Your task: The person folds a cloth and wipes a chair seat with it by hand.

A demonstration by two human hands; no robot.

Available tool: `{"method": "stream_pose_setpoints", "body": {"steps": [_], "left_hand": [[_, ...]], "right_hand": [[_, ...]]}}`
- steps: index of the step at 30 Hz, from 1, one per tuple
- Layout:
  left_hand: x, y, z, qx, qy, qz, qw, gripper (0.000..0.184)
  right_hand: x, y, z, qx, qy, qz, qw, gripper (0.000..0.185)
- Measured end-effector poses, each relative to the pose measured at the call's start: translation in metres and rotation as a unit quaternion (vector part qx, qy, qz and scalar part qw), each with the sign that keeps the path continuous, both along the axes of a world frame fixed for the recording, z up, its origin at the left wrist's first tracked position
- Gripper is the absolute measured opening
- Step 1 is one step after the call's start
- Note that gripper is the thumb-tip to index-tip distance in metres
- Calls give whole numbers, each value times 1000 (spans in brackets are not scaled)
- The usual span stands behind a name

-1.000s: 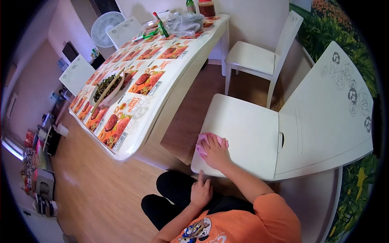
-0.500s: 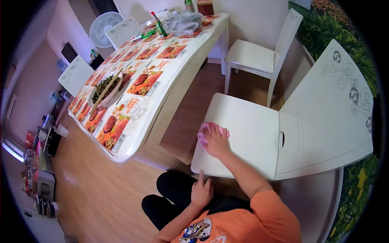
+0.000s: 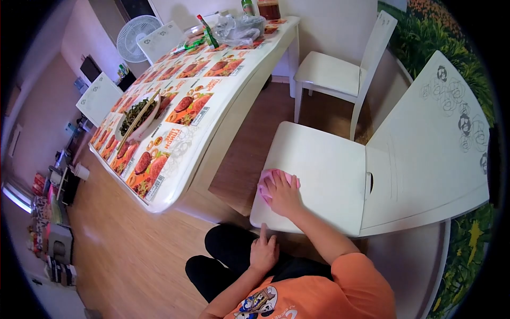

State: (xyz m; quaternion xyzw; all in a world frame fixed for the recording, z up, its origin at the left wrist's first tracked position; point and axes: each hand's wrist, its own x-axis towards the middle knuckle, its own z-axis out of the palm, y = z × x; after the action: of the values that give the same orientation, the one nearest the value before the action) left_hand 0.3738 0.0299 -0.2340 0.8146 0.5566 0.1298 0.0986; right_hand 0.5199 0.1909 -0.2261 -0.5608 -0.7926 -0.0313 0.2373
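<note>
A white chair (image 3: 324,154) stands in front of me, its seat facing up and its patterned backrest (image 3: 430,138) on the right. My right hand (image 3: 282,195) presses a pink cloth (image 3: 264,183) onto the seat near its left edge, fingers spread over the fabric. Close to the seat's front corner is my left hand (image 3: 264,252), with nothing in it. Its index finger points out toward the seat edge, and I cannot tell whether it touches.
Left of the chair is a long table (image 3: 204,141) with a food-print cover. On it are a plate of dark greens (image 3: 130,119), chopsticks (image 3: 139,118), a plastic bag (image 3: 239,31) and bottles. Another white chair (image 3: 332,74) stands beyond, by the wall.
My right hand and the pink cloth have slid slightly toward me along the seat's left side. My left hand stays in place.
</note>
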Motion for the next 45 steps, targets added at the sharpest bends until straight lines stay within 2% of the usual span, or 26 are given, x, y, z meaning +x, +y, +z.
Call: {"method": "stream_pose_setpoints", "body": {"steps": [9,12,21,33,35,45], "left_hand": [[0,0,-5,16,-3,1,1000,40],[0,1,-6,23,-4,0,1000,39],[-2,0,-7,32,0,0,999,39],[-1,1,-3,32,-14,-9,999,39],[1,-1,3,5,1,8,1000,35],[0,0,-4,15,-4,4,1000,39]], "right_hand": [[2,42,3,12,-4,-46,999,57],[-2,39,1,25,23,-57,998,54],[2,15,-4,15,-1,-36,999,57],[14,74,-10,25,18,-77,997,57],[14,72,-10,19,20,-81,996,58],[8,10,2,-25,-11,-46,999,56]]}}
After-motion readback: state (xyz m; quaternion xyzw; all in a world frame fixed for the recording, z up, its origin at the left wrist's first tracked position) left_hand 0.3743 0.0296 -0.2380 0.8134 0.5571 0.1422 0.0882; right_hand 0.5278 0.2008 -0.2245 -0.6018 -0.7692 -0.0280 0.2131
